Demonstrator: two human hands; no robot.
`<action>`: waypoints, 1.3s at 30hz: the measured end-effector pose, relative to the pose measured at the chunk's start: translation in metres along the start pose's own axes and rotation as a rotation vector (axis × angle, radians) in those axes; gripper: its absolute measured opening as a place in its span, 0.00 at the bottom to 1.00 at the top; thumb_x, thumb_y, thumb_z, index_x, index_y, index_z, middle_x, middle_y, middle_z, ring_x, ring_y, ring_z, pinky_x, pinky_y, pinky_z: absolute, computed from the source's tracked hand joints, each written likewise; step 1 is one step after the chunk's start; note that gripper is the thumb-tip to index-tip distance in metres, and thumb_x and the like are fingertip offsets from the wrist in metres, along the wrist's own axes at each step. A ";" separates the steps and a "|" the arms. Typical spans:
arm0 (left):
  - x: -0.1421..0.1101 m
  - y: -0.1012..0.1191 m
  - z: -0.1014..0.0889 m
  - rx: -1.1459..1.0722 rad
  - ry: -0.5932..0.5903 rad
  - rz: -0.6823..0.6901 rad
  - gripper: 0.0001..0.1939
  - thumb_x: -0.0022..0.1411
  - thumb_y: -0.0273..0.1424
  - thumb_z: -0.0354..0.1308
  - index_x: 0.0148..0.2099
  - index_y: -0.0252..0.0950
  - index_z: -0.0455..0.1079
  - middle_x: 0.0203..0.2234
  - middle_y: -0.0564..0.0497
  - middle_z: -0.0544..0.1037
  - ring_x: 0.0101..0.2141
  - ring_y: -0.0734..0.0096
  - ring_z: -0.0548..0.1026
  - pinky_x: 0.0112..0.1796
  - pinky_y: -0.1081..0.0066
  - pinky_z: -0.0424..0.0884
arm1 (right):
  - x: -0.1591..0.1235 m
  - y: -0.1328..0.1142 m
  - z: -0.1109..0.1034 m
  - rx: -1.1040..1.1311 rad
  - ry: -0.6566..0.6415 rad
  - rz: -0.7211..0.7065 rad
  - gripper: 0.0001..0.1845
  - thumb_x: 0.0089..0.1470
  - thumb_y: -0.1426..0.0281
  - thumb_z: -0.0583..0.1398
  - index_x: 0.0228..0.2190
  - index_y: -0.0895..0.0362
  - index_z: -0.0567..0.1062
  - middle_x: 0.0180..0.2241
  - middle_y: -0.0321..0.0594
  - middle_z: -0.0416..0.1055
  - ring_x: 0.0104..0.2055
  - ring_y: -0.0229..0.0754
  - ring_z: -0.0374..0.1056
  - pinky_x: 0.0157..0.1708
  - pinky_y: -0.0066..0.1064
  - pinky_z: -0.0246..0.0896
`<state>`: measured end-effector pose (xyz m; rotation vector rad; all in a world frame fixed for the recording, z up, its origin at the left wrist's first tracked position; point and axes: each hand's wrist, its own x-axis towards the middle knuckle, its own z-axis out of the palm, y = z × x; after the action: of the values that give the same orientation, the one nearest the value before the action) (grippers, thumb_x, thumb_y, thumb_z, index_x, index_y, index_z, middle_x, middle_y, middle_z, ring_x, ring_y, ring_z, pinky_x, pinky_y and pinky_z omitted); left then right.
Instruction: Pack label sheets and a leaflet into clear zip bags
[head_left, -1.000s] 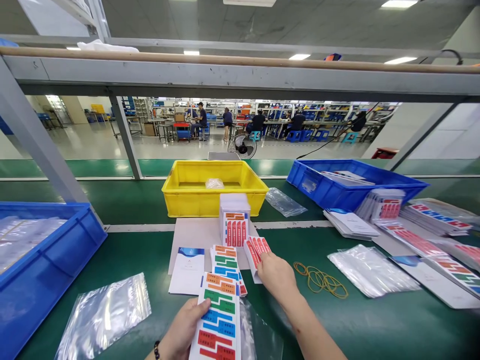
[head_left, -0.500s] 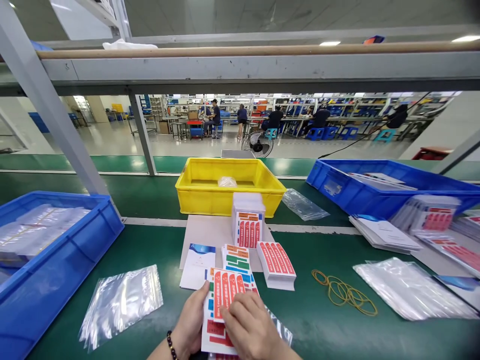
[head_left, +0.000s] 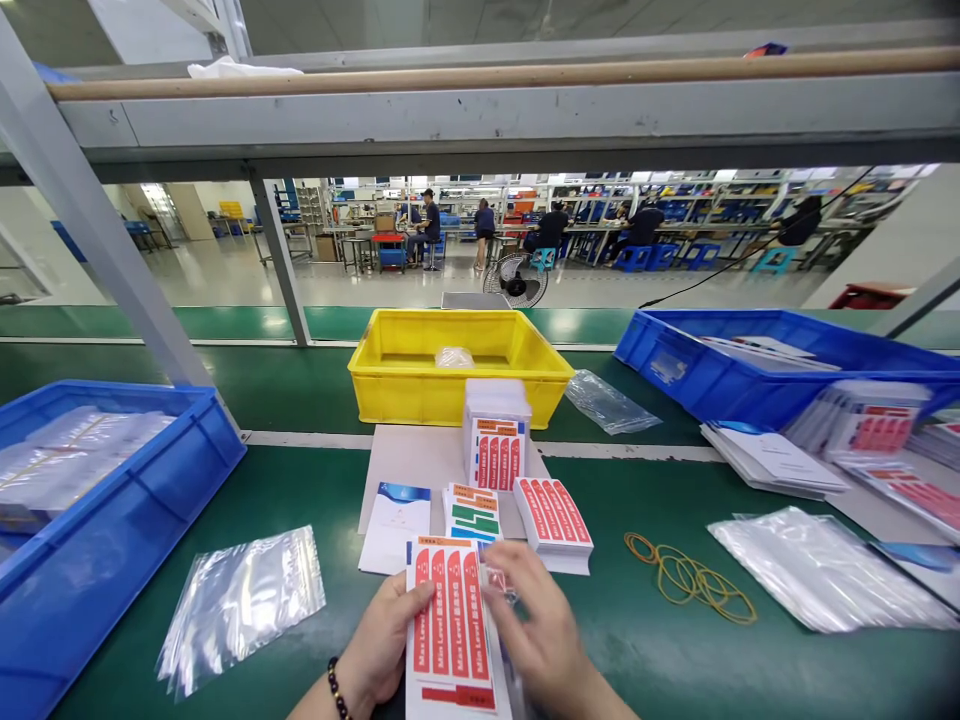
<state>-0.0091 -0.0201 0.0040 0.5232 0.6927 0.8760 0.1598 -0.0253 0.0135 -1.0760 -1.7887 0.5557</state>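
My left hand (head_left: 386,635), a beaded bracelet at its wrist, grips a stack of sticker sheets (head_left: 450,630) by the left edge, thumb on top. The uppermost sheet has red strips printed "Max Level" and "Min Level". At the stack's right edge, my right hand (head_left: 536,620) pinches a clear plastic bag (head_left: 498,582), mostly hidden by the hand and sheets. Just beyond lie a sheet with green and orange blocks (head_left: 472,515), a white leaflet with a blue top (head_left: 396,528) and a pile of red-striped sticker sheets (head_left: 555,525).
Flat clear bags (head_left: 244,600) lie at left beside a blue bin (head_left: 217,425). Bagged sets (head_left: 496,405) stand before a yellow bin (head_left: 461,398). Rubber bands (head_left: 690,578), more clear bags (head_left: 817,575) and another blue bin (head_left: 712,390) are at right. A shelf beam (head_left: 480,115) crosses above.
The red-striped sheet now lies aligned on the stack in my left hand. My right hand has moved from the sheet's face to the stack's right edge, onto the clear plastic.
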 end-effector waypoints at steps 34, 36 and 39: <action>0.003 0.001 -0.014 0.729 0.061 0.406 0.10 0.53 0.35 0.58 0.25 0.34 0.68 0.30 0.51 0.64 0.33 0.68 0.65 0.37 0.72 0.60 | 0.015 0.017 -0.011 0.357 -0.330 0.429 0.13 0.49 0.60 0.58 0.26 0.57 0.74 0.29 0.38 0.68 0.33 0.40 0.66 0.35 0.32 0.60; 0.002 0.001 -0.012 0.715 0.101 0.437 0.10 0.52 0.35 0.58 0.25 0.34 0.68 0.29 0.51 0.64 0.32 0.69 0.65 0.36 0.72 0.60 | 0.013 0.014 -0.012 0.262 -0.481 0.329 0.13 0.49 0.63 0.59 0.20 0.58 0.75 0.35 0.40 0.68 0.38 0.42 0.65 0.40 0.32 0.58; 0.002 -0.002 -0.009 0.676 0.150 0.466 0.11 0.52 0.35 0.58 0.24 0.34 0.68 0.28 0.51 0.65 0.32 0.69 0.65 0.35 0.73 0.60 | 0.011 0.014 -0.013 0.290 -0.672 0.269 0.10 0.48 0.65 0.59 0.24 0.56 0.78 0.32 0.37 0.69 0.34 0.39 0.65 0.38 0.30 0.58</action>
<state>-0.0142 -0.0182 -0.0041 1.2688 1.0321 1.1167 0.1753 -0.0103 0.0143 -0.9940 -2.0375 1.4282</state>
